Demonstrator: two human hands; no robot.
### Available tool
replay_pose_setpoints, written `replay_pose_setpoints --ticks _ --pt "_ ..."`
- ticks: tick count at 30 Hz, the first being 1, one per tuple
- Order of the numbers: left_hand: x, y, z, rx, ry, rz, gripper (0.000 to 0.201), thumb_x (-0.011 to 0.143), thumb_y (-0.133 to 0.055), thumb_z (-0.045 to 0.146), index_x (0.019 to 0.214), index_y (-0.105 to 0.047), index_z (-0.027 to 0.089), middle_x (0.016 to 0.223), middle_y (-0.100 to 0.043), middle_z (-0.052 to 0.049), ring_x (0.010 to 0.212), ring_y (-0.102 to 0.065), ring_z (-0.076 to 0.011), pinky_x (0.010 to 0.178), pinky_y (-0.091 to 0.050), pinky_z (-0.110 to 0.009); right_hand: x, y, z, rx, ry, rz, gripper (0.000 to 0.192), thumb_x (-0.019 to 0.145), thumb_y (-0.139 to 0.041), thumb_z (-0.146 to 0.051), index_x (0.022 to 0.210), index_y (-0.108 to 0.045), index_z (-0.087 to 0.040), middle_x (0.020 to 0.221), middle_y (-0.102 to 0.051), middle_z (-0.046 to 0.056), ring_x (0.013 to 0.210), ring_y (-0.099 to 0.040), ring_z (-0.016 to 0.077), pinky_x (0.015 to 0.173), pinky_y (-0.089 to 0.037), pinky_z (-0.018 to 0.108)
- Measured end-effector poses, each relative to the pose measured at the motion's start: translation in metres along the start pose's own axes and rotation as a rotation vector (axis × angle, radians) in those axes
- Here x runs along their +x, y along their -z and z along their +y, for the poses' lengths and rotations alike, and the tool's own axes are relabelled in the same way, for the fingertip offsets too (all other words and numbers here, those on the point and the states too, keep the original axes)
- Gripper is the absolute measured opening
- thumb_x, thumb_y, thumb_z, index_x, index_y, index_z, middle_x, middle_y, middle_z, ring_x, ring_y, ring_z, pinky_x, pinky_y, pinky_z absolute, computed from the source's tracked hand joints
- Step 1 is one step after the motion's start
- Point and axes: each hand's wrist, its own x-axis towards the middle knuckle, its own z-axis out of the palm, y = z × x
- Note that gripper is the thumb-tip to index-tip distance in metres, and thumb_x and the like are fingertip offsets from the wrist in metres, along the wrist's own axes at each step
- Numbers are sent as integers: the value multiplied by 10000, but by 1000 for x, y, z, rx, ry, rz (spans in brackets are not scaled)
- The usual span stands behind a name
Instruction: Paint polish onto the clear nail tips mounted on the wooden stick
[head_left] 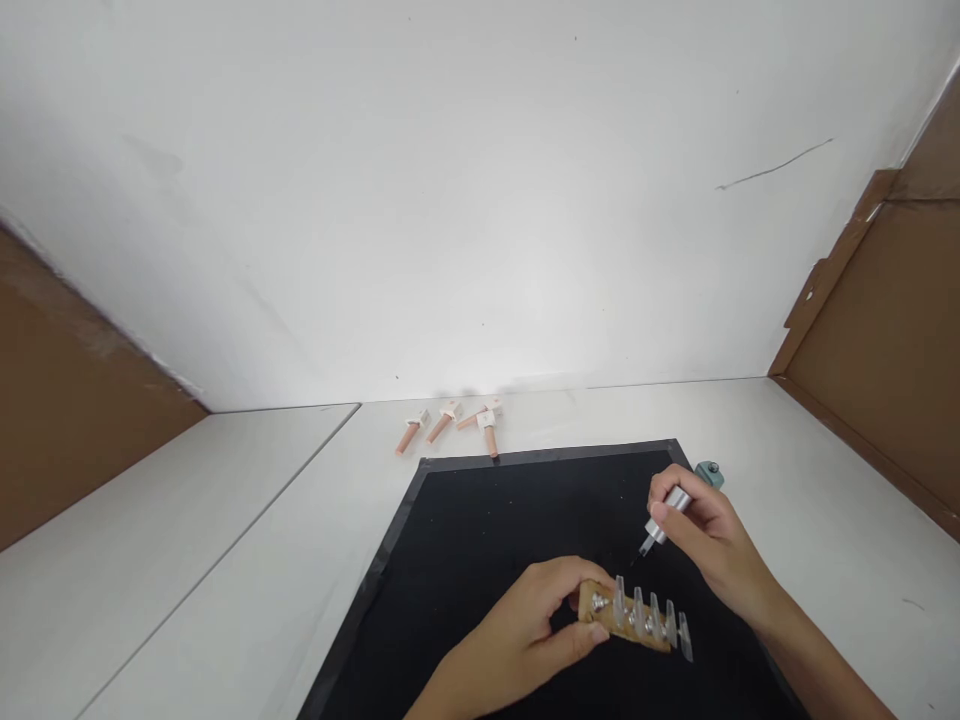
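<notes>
Low in the frame's centre, your left hand (517, 640) is pinching one end of the terminal strip (634, 617), holding it over the black mat (480, 530). Your right hand (709, 540) is gripping a small screwdriver (664, 520), tip poised just above the strip's screws. Whether any are tightened, you cannot tell. Four copper lugs (450, 425) are lying untouched beyond the mat; no containers are showing.

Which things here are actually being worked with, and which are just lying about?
In use:
- terminal block, held in the left hand
- screwdriver, held in the right hand
- black mat under both hands

Lying about:
- four small copper pieces beyond the mat
- small green thing at the mat's far corner
</notes>
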Motion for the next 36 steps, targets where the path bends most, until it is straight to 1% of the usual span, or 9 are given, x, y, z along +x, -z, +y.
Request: replay_pose_setpoints --ticks 3,6,8,10,16,22,27,30,36 --pt "1 2 4 228 -113 84 335 920 -396 458 906 -585 182 801 -680 -46 667 -578 -148 640 -457 -255 -3 -1 -1 62 44 -72 316 902 -520 -482 716 -478 -230 644 -436 -30 567 -413 141 520 -371 260" --pt "5 2 7 449 -304 198 374 945 -322 455 895 -569 179 698 -674 -37 598 -572 -149 569 -443 -257 -6 -3 -2 81 84 -126 313 910 -517 -470 714 -478 -229 643 -430 -27 564 -405 143 511 -353 268" --pt "8 2 6 543 -404 264 363 958 -300 422 888 -558 176 649 -666 -27 550 -558 -143 525 -428 -253 -6 -3 -2 98 105 -147 310 914 -515 -460 712 -474 -229 638 -420 -30 562 -393 141 507 -341 265" --pt "9 1 6 606 -447 299 316 959 -321 385 886 -546 177 632 -667 -19 521 -548 -140 498 -422 -251 -6 -4 -2 96 110 -169 309 920 -504 -456 714 -464 -229 632 -415 -33 556 -379 139 506 -333 263" --pt "10 0 4 658 -465 303 191 937 -405 325 906 -525 180 642 -673 -16 525 -569 -149 489 -433 -257 -5 -4 -7 21 117 -223 314 920 -485 -436 694 -412 -230 614 -395 -41 548 -377 136 513 -355 267" --pt "11 -1 3 656 -465 287 144 920 -444 299 905 -523 179 646 -665 -19 525 -561 -149 491 -425 -258 -3 -5 -10 -46 111 -234 251 897 -524 -319 687 -423 -227 609 -418 -43 537 -404 125 513 -393 261" --pt "8 -3 3 675 -487 303 142 918 -452 302 931 -519 177 648 -665 -22 528 -571 -149 493 -428 -251 -6 -6 -2 -38 48 -116 209 920 -504 -297 727 -458 -229 630 -435 -40 549 -417 130 504 -382 249" --pt "7 -2 3 678 -491 306 147 921 -446 300 940 -517 173 642 -663 -23 531 -579 -152 495 -435 -251 -7 -6 0 10 60 -66 215 928 -498 -319 735 -462 -230 634 -418 -42 545 -399 130 494 -360 246" --pt "10 0 5 665 -479 298 168 932 -417 311 909 -518 179 624 -659 -16 513 -561 -145 483 -429 -248 -3 -5 -7 24 136 -206 223 902 -533 -301 709 -449 -226 620 -427 -39 548 -405 132 509 -366 259"
